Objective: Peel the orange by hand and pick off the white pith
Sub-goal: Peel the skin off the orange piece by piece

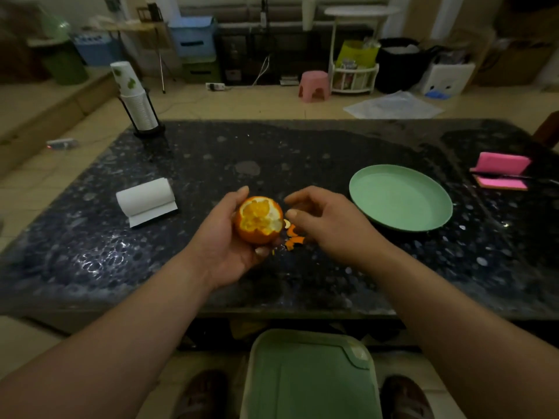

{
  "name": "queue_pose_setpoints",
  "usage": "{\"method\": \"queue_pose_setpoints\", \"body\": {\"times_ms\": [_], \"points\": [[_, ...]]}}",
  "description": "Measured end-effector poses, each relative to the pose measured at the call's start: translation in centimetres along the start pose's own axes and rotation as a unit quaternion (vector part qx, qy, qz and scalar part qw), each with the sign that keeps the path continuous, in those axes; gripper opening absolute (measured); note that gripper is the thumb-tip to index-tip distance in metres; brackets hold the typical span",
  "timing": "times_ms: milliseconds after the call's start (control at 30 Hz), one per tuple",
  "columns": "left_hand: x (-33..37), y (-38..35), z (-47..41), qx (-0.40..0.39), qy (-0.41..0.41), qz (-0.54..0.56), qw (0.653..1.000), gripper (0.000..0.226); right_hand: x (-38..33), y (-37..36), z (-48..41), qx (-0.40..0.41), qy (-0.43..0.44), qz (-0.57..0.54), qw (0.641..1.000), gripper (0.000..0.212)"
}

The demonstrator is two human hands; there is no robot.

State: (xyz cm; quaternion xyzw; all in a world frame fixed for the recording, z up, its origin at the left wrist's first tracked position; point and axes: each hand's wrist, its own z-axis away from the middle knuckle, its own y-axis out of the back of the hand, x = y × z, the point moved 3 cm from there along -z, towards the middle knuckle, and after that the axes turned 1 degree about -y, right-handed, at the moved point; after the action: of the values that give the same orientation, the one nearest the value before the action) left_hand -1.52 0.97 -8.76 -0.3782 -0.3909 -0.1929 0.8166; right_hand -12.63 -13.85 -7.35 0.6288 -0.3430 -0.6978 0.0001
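Note:
My left hand grips a partly peeled orange above the dark stone table. The top of the orange is bare, showing flesh and white pith, while the lower half still wears its peel. My right hand hovers just right of the orange with fingers loosely curled; I see nothing held in it. Small orange peel scraps lie on the table between my hands, below the fruit.
A pale green plate sits to the right. A white paper roll lies on the left. A cup stack in a black holder stands at the far left. Pink notes are far right. A green bin stands below.

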Motion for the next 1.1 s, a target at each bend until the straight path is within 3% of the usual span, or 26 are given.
{"method": "queue_pose_setpoints", "body": {"times_ms": [133, 300, 500, 733, 933, 1100], "points": [[1.9, -1.0, 1.6, -0.024, -0.022, -0.039, 0.999, 0.046, -1.9, 0.5, 1.4, -0.045, 0.026, -0.033, 0.998, 0.028], [1.7, -1.2, 1.2, 0.008, -0.051, -0.079, 0.996, 0.075, -1.9, 0.9, 1.0, -0.020, 0.017, -0.067, 0.997, 0.013], [0.5, -1.4, -0.2, -0.013, -0.030, -0.086, 0.996, 0.069, 0.1, 0.7, 1.2, -0.018, 0.022, -0.011, 1.000, 0.028], [-0.3, -1.2, -2.5, -0.008, -0.016, -0.120, 0.993, 0.061, 1.4, 0.1, 0.7, -0.011, 0.006, 0.076, 0.997, 0.017], [-0.5, -1.9, -3.7, 0.019, -0.057, -0.116, 0.991, 0.043, 1.3, -0.7, -0.4, 0.073, -0.009, 0.076, 0.994, 0.007], [-0.5, -1.6, -4.1, 0.034, -0.059, -0.102, 0.992, 0.046, 1.6, -1.6, -1.0, 0.079, -0.034, 0.009, 0.996, 0.001]]}}
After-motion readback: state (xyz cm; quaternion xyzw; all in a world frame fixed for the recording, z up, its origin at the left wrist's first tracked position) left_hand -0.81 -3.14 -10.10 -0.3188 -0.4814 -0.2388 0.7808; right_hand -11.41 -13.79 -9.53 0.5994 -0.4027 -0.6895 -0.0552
